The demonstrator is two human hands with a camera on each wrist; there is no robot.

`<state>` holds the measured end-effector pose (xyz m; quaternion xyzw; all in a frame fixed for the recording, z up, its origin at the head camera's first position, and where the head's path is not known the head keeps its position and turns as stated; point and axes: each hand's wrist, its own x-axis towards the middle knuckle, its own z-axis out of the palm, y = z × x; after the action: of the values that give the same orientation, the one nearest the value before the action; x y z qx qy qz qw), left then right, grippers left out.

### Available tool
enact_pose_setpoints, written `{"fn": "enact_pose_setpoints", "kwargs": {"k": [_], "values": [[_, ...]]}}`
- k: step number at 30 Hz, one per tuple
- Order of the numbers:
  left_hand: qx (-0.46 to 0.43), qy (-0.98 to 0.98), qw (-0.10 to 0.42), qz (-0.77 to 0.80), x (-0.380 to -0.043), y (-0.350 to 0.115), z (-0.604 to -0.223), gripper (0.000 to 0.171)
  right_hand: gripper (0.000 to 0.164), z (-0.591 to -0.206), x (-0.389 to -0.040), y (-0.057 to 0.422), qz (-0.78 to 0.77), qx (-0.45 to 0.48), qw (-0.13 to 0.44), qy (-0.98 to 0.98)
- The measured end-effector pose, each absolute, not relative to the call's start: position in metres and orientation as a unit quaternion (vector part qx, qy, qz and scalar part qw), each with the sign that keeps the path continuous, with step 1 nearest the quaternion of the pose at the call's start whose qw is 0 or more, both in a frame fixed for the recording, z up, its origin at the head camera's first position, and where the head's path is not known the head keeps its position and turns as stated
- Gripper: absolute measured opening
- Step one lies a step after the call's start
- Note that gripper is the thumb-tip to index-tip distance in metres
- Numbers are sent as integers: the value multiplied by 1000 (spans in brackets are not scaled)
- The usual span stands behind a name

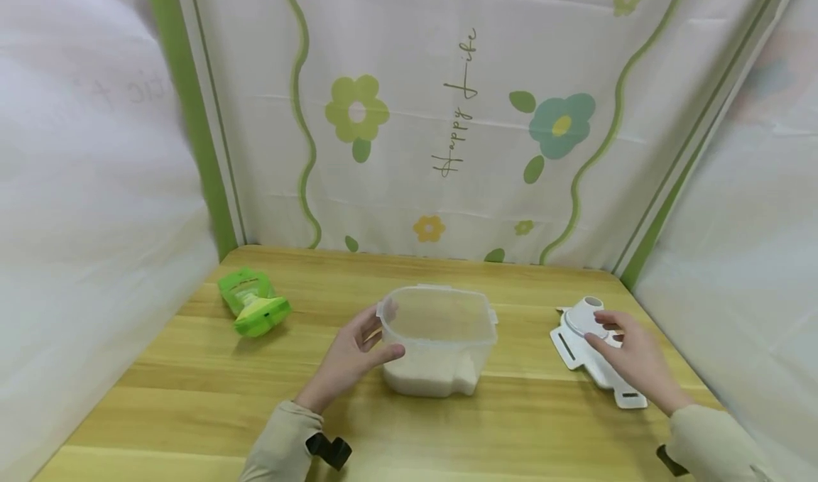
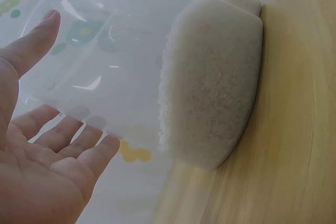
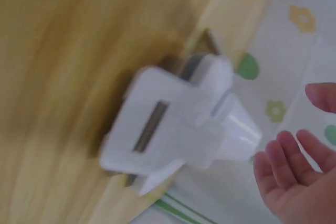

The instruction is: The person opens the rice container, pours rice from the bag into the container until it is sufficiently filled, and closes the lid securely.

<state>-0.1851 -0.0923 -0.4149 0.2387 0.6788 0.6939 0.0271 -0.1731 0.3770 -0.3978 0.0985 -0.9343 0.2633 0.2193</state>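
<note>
A clear plastic container [image 1: 441, 326] stands upright on the table, its lower part filled with white rice [image 2: 205, 77]. My left hand [image 1: 355, 354] is at its left side, fingers behind the wall and thumb in front; in the left wrist view the fingertips lie right at the wall, not wrapped round it. To the right, a white plastic lid [image 1: 597, 368] with slotted side tabs and a raised spout [image 3: 239, 132] lies on the table. My right hand [image 1: 629, 354] hovers over the lid beside the spout, thumb and fingers apart with nothing between them.
A green pouch [image 1: 246, 287] with a bright green cap [image 1: 262, 317] lies at the back left of the wooden table [image 1: 192, 404]. A flower-printed curtain [image 1: 396, 184] hangs behind the table, with white sheets on both sides.
</note>
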Motion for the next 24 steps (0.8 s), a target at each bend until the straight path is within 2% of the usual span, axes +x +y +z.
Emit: {"fn": "enact_pose_setpoints", "kwargs": {"k": [11, 15, 20, 24], "values": [[239, 684, 26, 689, -185, -93, -412, 76, 54, -404, -183, 404, 254, -15, 165, -953], [239, 683, 28, 690, -186, -93, -413, 76, 52, -408, -180, 405, 268, -42, 143, -952], [242, 681, 29, 690, -187, -93, -415, 75, 45, -413, -178, 407, 280, -65, 150, -946], [240, 683, 30, 689, -187, -94, -416, 73, 49, -415, -176, 408, 294, -83, 139, -942]]}}
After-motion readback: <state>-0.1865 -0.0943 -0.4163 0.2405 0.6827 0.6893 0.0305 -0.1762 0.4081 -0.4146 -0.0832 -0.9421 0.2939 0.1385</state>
